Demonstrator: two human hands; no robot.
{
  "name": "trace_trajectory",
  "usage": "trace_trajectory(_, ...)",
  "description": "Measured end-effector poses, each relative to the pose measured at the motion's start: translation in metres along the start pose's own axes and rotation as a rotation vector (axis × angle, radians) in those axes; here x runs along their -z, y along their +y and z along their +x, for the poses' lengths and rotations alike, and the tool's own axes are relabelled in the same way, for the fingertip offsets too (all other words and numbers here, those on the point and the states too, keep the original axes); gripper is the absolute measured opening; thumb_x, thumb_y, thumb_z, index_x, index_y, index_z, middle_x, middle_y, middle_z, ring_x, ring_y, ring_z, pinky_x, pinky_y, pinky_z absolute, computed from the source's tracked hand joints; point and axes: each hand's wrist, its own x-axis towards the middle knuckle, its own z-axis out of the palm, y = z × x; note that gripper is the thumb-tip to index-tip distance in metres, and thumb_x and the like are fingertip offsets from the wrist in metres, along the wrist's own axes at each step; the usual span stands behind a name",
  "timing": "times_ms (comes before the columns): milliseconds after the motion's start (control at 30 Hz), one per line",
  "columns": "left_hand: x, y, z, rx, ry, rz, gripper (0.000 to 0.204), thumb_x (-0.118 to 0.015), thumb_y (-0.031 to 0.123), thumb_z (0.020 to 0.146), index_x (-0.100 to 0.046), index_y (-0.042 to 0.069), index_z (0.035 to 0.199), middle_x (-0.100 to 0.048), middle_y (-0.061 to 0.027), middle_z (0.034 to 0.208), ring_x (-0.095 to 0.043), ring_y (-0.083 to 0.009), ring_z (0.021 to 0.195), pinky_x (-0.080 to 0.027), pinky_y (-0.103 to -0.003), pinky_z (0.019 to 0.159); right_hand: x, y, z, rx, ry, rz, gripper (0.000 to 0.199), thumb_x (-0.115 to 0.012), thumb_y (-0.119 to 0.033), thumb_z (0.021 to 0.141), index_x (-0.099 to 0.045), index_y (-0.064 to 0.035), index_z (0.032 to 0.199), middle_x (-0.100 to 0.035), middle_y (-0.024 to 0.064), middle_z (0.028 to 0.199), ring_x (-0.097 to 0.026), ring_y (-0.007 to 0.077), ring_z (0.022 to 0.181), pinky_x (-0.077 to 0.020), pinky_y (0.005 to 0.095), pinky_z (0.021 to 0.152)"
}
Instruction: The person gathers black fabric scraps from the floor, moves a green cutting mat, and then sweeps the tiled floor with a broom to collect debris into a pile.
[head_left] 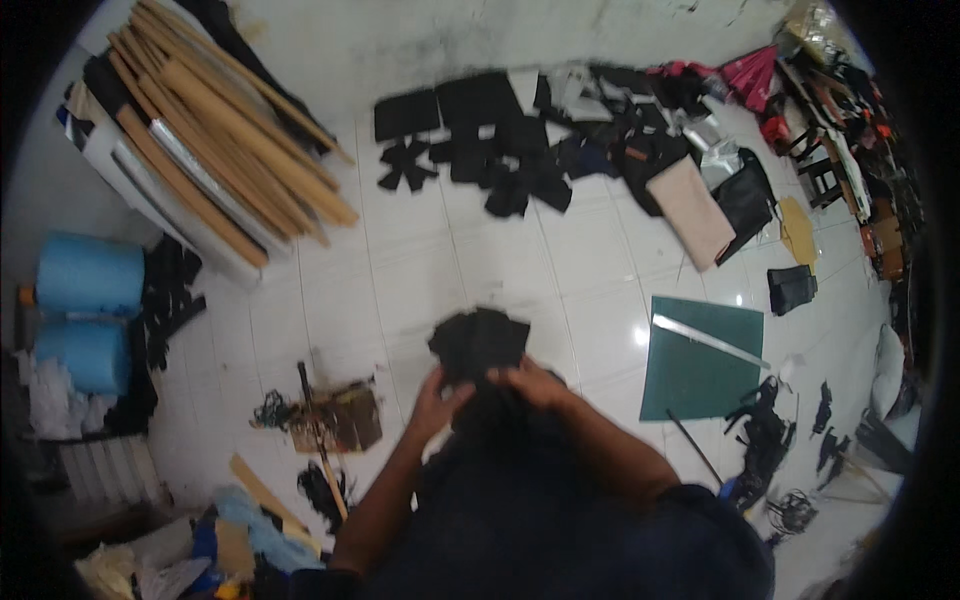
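While both forearms angle up from the lower edge, elbows bent, the black fabric piece (480, 342) sits raised over mid-floor. Left hand (437, 400) curls shut on its lower left edge; right hand (528, 380) lies over its lower right, fingers closed on it. Green cutting mat (700, 360) with metal ruler (712, 340) right of it; brown rolls (230, 140) at far-left wall; blue rolls (85, 290) at left edge.

black fabric piece (480, 342) | flat, angular edges | held up above white tiled floor
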Motion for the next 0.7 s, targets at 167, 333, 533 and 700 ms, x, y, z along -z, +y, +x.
trace_trajectory(167,0.042,0.064,0.079,-0.028,-0.022,-0.103,0.063,-0.068,0.023,0.074,-0.038,-0.002,0.124,-0.051,-0.0138,0.114,-0.048,-0.0231,0.106,-0.035,-0.034,0.093,0.02,-0.056,0.108,-0.046,-0.119,-0.018,0.064,-0.063,-0.036,0.075,-0.04,0.003,0.121,-0.051,0.0166,0.114,-0.048,0.0253,0.106,-0.0387,0.0361,0.09)
trace_trajectory(333,0.103,0.073,0.177,-0.004,0.053,-0.109,0.074,-0.07,0.028,0.072,-0.033,-0.003,0.128,-0.047,-0.0168,0.12,-0.045,-0.0252,0.112,-0.033,-0.035,0.096,0.022,-0.114,0.221,-0.06,-0.152,-0.072,0.07,-0.063,-0.037,0.075,-0.035,0.0042,0.124,-0.048,0.0194,0.117,-0.047,0.0284,0.108,-0.0377,0.0378,0.092)
trace_trajectory(533,0.199,0.105,0.313,0.247,0.018,0.019,0.081,-0.07,0.036,0.071,-0.032,-0.004,0.129,-0.044,-0.0194,0.124,-0.042,-0.0255,0.117,-0.032,-0.034,0.097,0.018,-0.143,0.373,-0.111,-0.039,0.006,0.071,-0.062,-0.038,0.075,-0.033,0.0035,0.125,-0.046,0.0201,0.118,-0.046,0.0302,0.109,-0.0382,0.0388,0.091)
trace_trajectory(700,0.269,0.132,0.432,0.26,-0.069,0.04,0.071,-0.068,0.029,0.074,-0.035,-0.005,0.127,-0.051,-0.0185,0.115,-0.05,-0.024,0.107,-0.039,-0.032,0.091,0.018,-0.188,0.482,-0.235,0.048,0.22,0.071,-0.062,-0.041,0.075,-0.035,0.0033,0.124,-0.048,0.0194,0.114,-0.048,0.0303,0.105,-0.0399,0.0385,0.089)
